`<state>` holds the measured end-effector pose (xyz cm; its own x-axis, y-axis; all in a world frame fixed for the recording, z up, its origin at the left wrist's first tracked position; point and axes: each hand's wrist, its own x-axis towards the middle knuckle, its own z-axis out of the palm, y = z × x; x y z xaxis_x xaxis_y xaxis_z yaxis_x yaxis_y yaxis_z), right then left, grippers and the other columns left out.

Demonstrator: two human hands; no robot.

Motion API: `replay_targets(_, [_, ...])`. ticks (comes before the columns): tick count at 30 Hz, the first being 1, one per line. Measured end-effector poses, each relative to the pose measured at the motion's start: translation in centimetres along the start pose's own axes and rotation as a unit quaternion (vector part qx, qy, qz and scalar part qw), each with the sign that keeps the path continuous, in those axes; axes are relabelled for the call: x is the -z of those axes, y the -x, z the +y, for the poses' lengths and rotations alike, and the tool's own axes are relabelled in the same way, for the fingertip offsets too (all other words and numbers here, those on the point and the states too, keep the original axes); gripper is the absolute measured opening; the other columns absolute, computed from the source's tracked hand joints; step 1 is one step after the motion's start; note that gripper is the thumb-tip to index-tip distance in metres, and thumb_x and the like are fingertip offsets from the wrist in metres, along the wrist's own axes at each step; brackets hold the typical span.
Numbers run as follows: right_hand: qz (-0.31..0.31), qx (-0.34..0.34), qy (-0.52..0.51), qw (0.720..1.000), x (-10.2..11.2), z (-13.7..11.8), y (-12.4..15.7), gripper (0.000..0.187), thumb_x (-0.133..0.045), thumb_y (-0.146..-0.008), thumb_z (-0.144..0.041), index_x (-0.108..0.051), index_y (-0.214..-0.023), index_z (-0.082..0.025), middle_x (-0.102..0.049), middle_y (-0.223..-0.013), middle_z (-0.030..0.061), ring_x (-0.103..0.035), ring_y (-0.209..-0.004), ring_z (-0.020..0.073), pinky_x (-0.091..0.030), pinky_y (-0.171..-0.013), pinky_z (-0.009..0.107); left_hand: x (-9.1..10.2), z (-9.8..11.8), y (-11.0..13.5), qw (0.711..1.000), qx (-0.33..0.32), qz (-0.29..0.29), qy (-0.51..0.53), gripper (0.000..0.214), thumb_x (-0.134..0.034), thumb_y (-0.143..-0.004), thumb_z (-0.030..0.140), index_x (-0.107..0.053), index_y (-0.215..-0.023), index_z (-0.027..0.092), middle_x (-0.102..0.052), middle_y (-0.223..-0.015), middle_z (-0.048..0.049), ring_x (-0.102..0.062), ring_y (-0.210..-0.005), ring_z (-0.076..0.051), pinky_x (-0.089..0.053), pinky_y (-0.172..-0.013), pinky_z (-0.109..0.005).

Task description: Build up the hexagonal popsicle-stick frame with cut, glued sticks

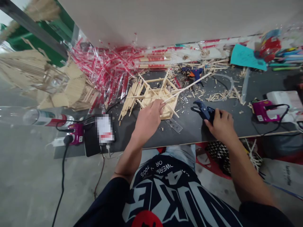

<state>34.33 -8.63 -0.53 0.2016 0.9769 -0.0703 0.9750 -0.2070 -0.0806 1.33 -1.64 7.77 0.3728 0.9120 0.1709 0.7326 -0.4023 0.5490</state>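
Observation:
My left hand [149, 117] pinches one end of a long thin wooden stick [189, 85] that slants up to the right. It hovers over a small frame built of wooden sticks [153, 94] on the dark board [189, 126]. My right hand [221, 124] is wrapped round the handles of blue cutting pliers [202, 110], whose jaws point left and rest on the board, to the right of the frame.
Piles of sticks [71, 90] and red-striped plastic wrappers [106, 67] lie at the left. A glue gun [195, 75] and stick offcuts lie behind the frame, a clear ruler [174, 125] in front. Purple power strips [261, 110], cables and a phone [100, 134] sit around.

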Motion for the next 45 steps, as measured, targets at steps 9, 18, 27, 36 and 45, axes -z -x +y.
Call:
replay_targets(9, [-0.055,-0.02,-0.222,0.973,5.1,-3.4,1.8,0.038,-0.05,-0.096,-0.059,-0.065,-0.101,-0.024,-0.072,-0.087,0.0156,-0.073,-0.087,0.0388,-0.059,-0.081,0.048,-0.3,-0.5,-0.5,1.0,0.02,0.004,-0.008,0.04,-0.04,-0.1,0.001,-0.07,-0.125,0.012,-0.083,-0.096,-0.0098,-0.084,-0.099,-0.022,-0.062,-0.086,-0.033])
replay_targets(18, [-0.117,0.14,-0.358,0.916,10.5,-10.3,1.2,0.034,-0.057,-0.102,-0.055,-0.068,-0.11,-0.024,-0.075,-0.091,0.0087,-0.071,-0.081,0.0282,-0.057,-0.076,0.04,0.2,0.9,-1.2,0.997,-0.004,0.065,-0.032,0.033,-0.043,-0.104,0.005,-0.073,-0.112,0.019,-0.083,-0.093,-0.006,-0.079,-0.083,-0.018,-0.056,-0.074,-0.03])
replay_targets(27, [-0.089,0.145,-0.39,0.905,8.0,-11.9,-0.7,0.033,-0.057,-0.101,-0.057,-0.066,-0.101,-0.025,-0.074,-0.09,0.0091,-0.072,-0.087,0.0291,-0.056,-0.078,0.04,-1.7,0.0,-0.6,0.99,0.017,0.107,-0.092,0.027,-0.05,-0.11,0.012,-0.076,-0.113,0.018,-0.083,-0.087,-0.0073,-0.077,-0.088,-0.022,-0.054,-0.078,-0.032])
replay_targets(36, [-0.073,0.13,-0.431,0.89,5.4,-13.7,-4.6,0.039,-0.054,-0.095,-0.067,-0.053,-0.086,-0.029,-0.062,-0.078,0.0041,-0.064,-0.08,0.0262,-0.052,-0.076,0.039,-1.7,-2.9,-4.0,0.987,0.016,0.128,-0.095,0.028,-0.049,-0.11,0.015,-0.076,-0.109,0.022,-0.081,-0.087,-0.0088,-0.074,-0.086,-0.023,-0.05,-0.071,-0.033])
replay_targets(45, [-0.046,0.133,-0.429,0.892,6.0,-15.1,-7.4,0.025,-0.056,-0.095,-0.051,-0.052,-0.084,-0.029,-0.063,-0.082,0.0047,-0.064,-0.083,0.027,-0.054,-0.082,0.043,0.2,-4.0,-6.5,0.979,0.021,0.162,-0.122,0.027,-0.05,-0.113,0.018,-0.076,-0.106,0.021,-0.082,-0.091,-0.0102,-0.076,-0.087,-0.022,-0.053,-0.079,-0.035])
